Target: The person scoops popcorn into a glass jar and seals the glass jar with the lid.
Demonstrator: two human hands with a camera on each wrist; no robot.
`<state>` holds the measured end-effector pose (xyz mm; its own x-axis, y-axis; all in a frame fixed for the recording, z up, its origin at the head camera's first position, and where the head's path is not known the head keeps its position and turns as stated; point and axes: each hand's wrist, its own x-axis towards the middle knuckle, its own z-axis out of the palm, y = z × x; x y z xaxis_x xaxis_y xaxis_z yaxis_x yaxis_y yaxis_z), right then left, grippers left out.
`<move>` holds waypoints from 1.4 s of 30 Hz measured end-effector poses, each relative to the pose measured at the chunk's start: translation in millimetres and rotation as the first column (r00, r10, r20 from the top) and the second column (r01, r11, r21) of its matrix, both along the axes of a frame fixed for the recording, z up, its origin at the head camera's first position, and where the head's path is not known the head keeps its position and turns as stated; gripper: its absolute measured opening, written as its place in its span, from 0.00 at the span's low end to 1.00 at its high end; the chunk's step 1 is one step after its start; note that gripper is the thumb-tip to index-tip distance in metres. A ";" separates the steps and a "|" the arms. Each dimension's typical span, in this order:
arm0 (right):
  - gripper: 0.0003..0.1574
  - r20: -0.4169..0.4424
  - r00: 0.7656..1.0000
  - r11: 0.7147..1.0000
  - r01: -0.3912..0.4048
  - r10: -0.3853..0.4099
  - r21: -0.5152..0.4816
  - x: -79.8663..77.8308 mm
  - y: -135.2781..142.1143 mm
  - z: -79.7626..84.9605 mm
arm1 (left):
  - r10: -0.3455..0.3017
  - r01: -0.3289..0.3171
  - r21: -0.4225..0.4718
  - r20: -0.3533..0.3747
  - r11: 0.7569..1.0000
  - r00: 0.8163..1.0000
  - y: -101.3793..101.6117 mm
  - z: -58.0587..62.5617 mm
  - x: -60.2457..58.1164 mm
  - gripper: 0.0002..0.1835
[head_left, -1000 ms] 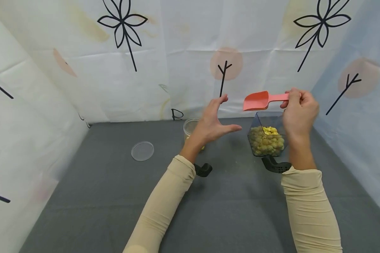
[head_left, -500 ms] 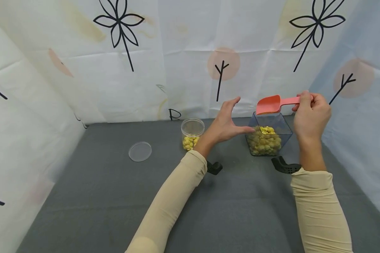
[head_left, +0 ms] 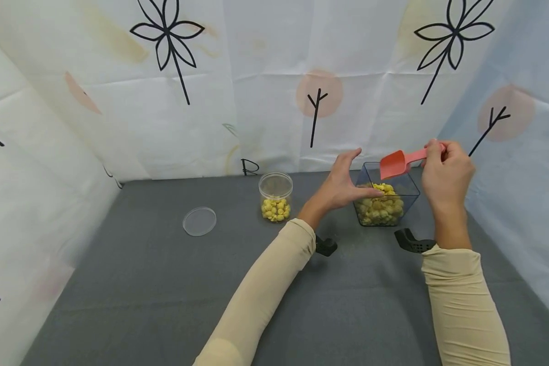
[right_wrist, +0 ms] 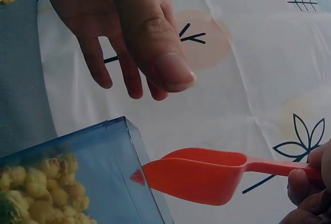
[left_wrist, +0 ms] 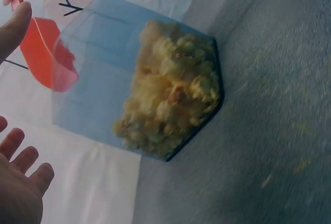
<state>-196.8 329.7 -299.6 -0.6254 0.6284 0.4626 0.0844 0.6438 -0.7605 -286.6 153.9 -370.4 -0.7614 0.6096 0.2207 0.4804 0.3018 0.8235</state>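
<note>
A right hand (head_left: 449, 175) grips a coral scoop (head_left: 394, 164) by its handle (right_wrist: 274, 166), blade (right_wrist: 194, 182) at the mouth of a clear bin (left_wrist: 95, 100) of popcorn (head_left: 380, 209) on the counter (head_left: 164, 284); the left hand (head_left: 339, 187), spread nearby, holds nothing. The scoop looks light and stiff, the handle its surest hold.

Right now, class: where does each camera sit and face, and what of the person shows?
Head: on the head, facing forward and down at the popcorn jar and clear bin; sleeves, left hand and right hand show.
Left wrist: on that wrist, facing the bin's side; part of the left hand shows at left.
Right wrist: on that wrist, facing the coral scoop and bin rim; part of the right hand shows lower right.
Shared: both wrist views show scoop, bin and parts of both hands.
</note>
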 end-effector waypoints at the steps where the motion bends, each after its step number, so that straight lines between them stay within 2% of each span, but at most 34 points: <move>1: 0.29 0.012 1.000 1.000 -0.008 0.008 0.011 -0.2 0.2 -0.7 | 0.004 -0.004 0.003 0.005 1.000 1.000 2.2 -1.7 0.2 0.59; 8: 0.33 0.111 0.992 0.992 -0.069 0.057 0.107 -2.8 -0.2 -6.3 | 0.024 -0.025 0.023 0.061 0.999 0.998 16.2 -16.4 -0.1 0.58; 15: 0.33 0.166 0.979 0.960 -0.157 0.121 0.232 -4.0 -3.2 -12.6 | 0.013 -0.017 0.046 0.084 0.999 0.996 23.6 -27.6 -1.5 0.59; 22: 0.29 0.122 0.974 0.932 -0.221 0.193 0.287 -6.7 -2.9 -18.8 | 0.023 -0.026 0.041 0.083 0.999 0.996 26.6 -30.3 -2.1 0.61; 27: 0.27 0.120 0.970 0.907 -0.241 0.212 0.345 -6.3 -1.7 -23.4 | 0.039 -0.041 0.020 0.086 0.999 0.996 31.3 -28.6 -1.0 0.61; 31: 0.25 0.123 0.968 0.890 -0.251 0.220 0.380 -5.1 -0.4 -28.1 | 0.030 -0.030 0.001 0.094 1.000 0.995 34.4 -25.7 0.4 0.61; 35: 0.25 0.137 0.965 0.886 -0.261 0.224 0.383 -4.6 2.4 -34.2 | 0.028 -0.026 -0.015 0.098 1.000 0.995 37.5 -25.0 0.5 0.60; 42: 0.26 0.149 0.967 0.902 -0.249 0.209 0.352 -2.2 6.3 -43.6 | 0.020 -0.018 -0.014 0.108 1.000 0.994 41.9 -28.8 1.2 0.60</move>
<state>-199.1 336.0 -343.2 -0.7890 0.2621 0.5556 -0.0323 0.8854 -0.4636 -285.4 195.8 -399.2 -0.7919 0.5970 0.1284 0.3827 0.3213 0.8662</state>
